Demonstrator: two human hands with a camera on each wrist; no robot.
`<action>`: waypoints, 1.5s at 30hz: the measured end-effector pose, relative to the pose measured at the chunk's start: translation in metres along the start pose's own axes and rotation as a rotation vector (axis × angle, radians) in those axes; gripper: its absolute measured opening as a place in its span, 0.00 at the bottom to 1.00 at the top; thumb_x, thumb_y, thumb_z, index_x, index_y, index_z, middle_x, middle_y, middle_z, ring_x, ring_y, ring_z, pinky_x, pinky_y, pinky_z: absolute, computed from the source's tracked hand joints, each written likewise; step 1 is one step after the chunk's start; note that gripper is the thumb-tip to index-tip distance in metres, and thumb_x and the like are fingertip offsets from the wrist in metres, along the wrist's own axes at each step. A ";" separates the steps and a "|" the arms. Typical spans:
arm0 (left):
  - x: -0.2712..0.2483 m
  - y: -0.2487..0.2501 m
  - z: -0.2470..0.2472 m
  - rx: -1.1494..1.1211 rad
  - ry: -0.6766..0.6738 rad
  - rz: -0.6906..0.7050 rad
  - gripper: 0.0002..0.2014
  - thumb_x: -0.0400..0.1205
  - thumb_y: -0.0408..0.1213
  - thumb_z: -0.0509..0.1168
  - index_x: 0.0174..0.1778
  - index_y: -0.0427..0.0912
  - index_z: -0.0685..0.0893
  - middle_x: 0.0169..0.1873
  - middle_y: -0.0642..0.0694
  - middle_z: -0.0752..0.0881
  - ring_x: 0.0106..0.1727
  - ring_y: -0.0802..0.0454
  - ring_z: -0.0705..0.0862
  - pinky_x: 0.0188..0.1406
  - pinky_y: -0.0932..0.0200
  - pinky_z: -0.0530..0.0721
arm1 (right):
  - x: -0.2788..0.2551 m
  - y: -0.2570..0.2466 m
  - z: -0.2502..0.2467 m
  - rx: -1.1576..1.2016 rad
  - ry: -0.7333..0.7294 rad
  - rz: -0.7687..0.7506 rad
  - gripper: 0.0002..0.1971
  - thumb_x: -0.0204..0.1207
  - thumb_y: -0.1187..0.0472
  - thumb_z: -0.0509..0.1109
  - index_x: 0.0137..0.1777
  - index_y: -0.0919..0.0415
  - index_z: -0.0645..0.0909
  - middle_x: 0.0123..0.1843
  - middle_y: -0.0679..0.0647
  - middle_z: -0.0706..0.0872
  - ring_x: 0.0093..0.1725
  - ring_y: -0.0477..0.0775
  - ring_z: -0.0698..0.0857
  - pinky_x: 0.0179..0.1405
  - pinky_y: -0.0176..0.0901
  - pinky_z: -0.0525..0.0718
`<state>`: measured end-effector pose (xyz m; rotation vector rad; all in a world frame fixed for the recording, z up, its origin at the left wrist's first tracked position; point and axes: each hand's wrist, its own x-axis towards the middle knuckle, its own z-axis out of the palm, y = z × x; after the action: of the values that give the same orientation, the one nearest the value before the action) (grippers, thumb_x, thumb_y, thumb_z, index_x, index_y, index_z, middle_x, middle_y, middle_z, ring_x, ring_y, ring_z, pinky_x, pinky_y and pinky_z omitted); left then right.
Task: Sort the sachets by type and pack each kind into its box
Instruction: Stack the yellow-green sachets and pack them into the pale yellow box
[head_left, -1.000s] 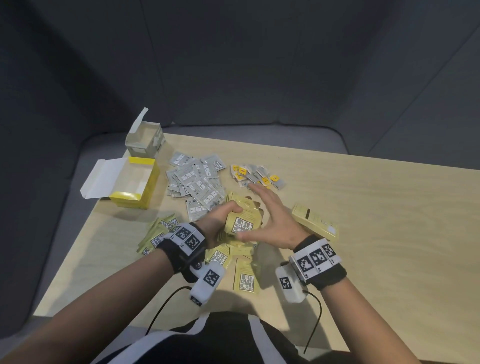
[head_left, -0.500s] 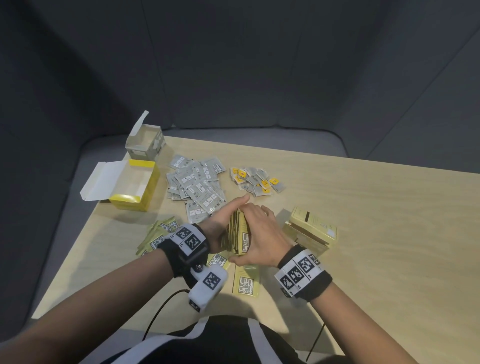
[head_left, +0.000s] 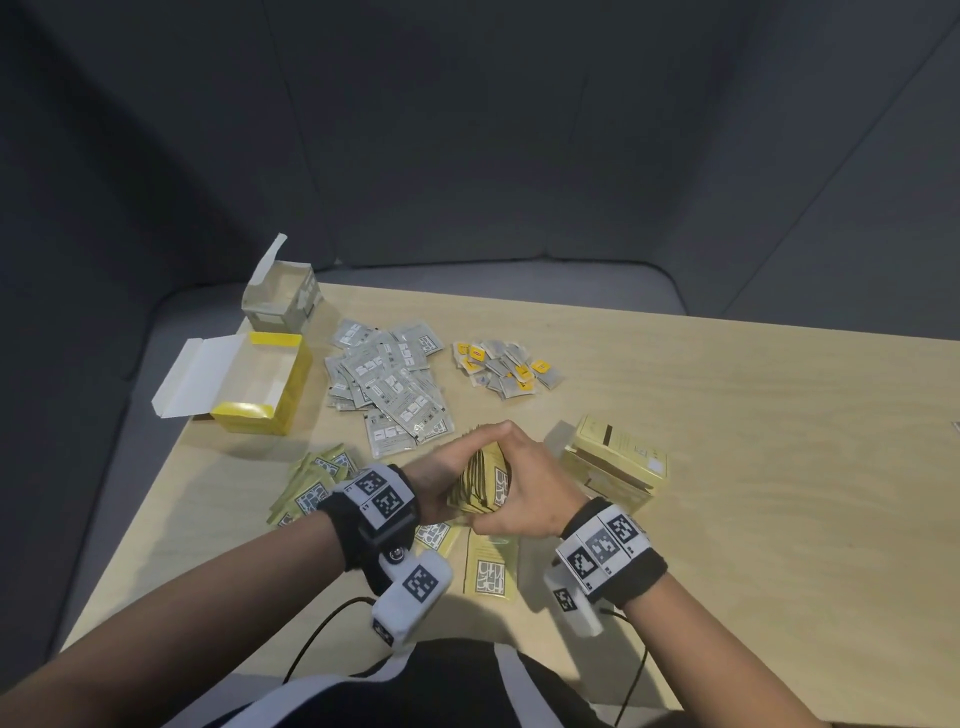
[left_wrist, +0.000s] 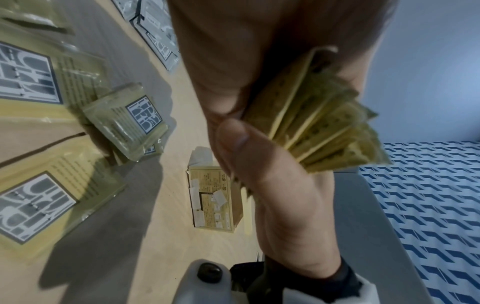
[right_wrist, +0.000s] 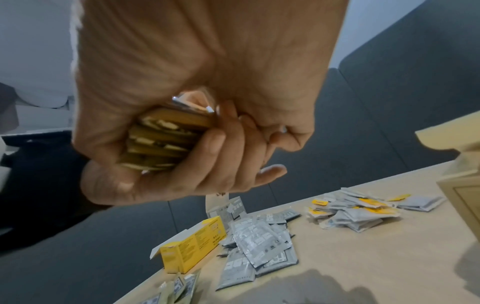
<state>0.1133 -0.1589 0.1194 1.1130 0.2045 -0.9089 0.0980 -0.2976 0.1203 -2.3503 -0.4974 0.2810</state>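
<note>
— Sachets: where's the yellow stack (head_left: 485, 480) now?
— Above the table (head_left: 727, 467), near edge. My left hand (head_left: 447, 478) and right hand (head_left: 524, 491) still clasp it, fingers curled tighter than before.

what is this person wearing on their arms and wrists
Bare forearms, no sleeves. Each wrist has a black fabric wristband topped with white black-patterned square marker tags, and a white boxy wrist camera hanging below, trailing a thin black cable.

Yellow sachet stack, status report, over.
Left hand and right hand both grip yellow sachet stack, held above table. Pale yellow box beside right hand. Path to it looks unobstructed.
</note>
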 end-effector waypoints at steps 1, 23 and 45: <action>0.001 -0.001 0.002 -0.007 0.018 -0.005 0.19 0.76 0.53 0.65 0.41 0.40 0.90 0.35 0.44 0.86 0.34 0.50 0.86 0.37 0.57 0.83 | 0.000 0.001 0.001 -0.001 0.003 0.005 0.45 0.46 0.37 0.72 0.66 0.56 0.71 0.52 0.45 0.75 0.50 0.48 0.79 0.54 0.52 0.81; 0.060 0.022 0.040 -0.256 0.205 0.052 0.28 0.85 0.57 0.53 0.59 0.34 0.81 0.54 0.34 0.84 0.53 0.41 0.86 0.51 0.51 0.85 | -0.010 0.038 0.006 -0.045 0.565 -0.135 0.30 0.70 0.68 0.71 0.71 0.60 0.62 0.63 0.63 0.75 0.62 0.55 0.75 0.66 0.41 0.72; 0.132 0.020 0.054 1.600 -0.096 0.392 0.28 0.83 0.45 0.62 0.79 0.45 0.66 0.74 0.41 0.72 0.76 0.44 0.69 0.75 0.52 0.67 | -0.111 0.102 -0.052 0.494 0.536 0.390 0.12 0.79 0.61 0.68 0.61 0.57 0.74 0.54 0.51 0.86 0.54 0.49 0.87 0.55 0.54 0.86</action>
<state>0.1961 -0.2706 0.0835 2.4228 -0.9770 -0.6624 0.0428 -0.4452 0.0946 -1.9052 0.2684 -0.0562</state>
